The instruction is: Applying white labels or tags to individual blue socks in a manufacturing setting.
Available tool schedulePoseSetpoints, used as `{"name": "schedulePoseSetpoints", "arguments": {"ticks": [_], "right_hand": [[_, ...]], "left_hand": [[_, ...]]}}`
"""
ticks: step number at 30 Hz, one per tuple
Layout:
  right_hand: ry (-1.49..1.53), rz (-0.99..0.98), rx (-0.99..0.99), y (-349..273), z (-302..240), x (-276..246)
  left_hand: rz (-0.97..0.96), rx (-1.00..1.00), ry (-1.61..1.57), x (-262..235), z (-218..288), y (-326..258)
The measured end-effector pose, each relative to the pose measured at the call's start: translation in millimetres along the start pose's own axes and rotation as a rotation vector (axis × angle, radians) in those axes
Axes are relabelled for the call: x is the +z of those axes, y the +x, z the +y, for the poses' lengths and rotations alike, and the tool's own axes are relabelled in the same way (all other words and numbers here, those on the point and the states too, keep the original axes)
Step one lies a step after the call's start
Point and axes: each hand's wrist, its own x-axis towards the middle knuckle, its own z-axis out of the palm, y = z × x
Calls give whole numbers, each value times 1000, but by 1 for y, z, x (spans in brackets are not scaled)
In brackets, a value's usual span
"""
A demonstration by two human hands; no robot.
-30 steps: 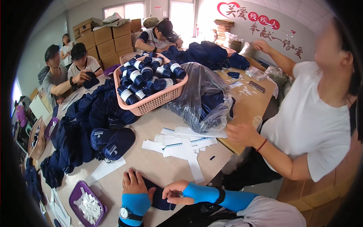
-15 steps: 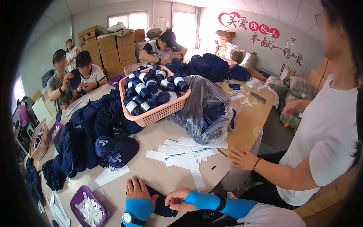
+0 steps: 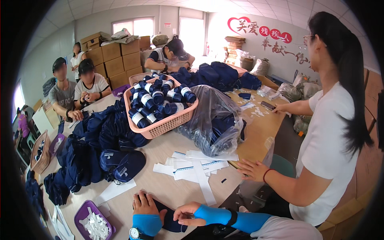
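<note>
My left hand (image 3: 145, 206) lies flat with its fingers stretched out on a dark navy cap (image 3: 170, 224) at the table's near edge. Just right of it, my right hand (image 3: 189, 214) hangs over the cap's edge, fingers loosely curled and the thumb apart from them. I make out nothing held in it. Navy caps (image 3: 122, 165) lie beyond my left hand, beside a long heap of navy caps (image 3: 86, 146). A purple basket (image 3: 82, 230) of small white labels stands to the left. White paper strips (image 3: 192, 167) are scattered ahead.
A pink basket (image 3: 160, 131) holds rolled navy bundles with white bands. Beside it stands a clear plastic bag (image 3: 218, 120) of navy items. On the right a co-worker (image 3: 320, 152) rests a hand at the table edge. Other people work across the table, near stacked cartons (image 3: 112, 54).
The co-worker on the right has turned away and reached an arm to the phone on the table. At the far left, a person's raised hand has dropped to the table. My hands stay put.
</note>
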Motion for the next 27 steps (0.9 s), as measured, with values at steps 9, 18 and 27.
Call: {"name": "schedulePoseSetpoints", "arguments": {"ticks": [9,18,27], "right_hand": [[9,1,-9,1,-5,1],[19,9,-16,2,-3,2],[-14,-21,39,0,-5,-2]], "left_hand": [[29,12,20,1,-1,-3],[3,-13,14,-1,-3,-3],[47,18,54,-1,1,-2]]}}
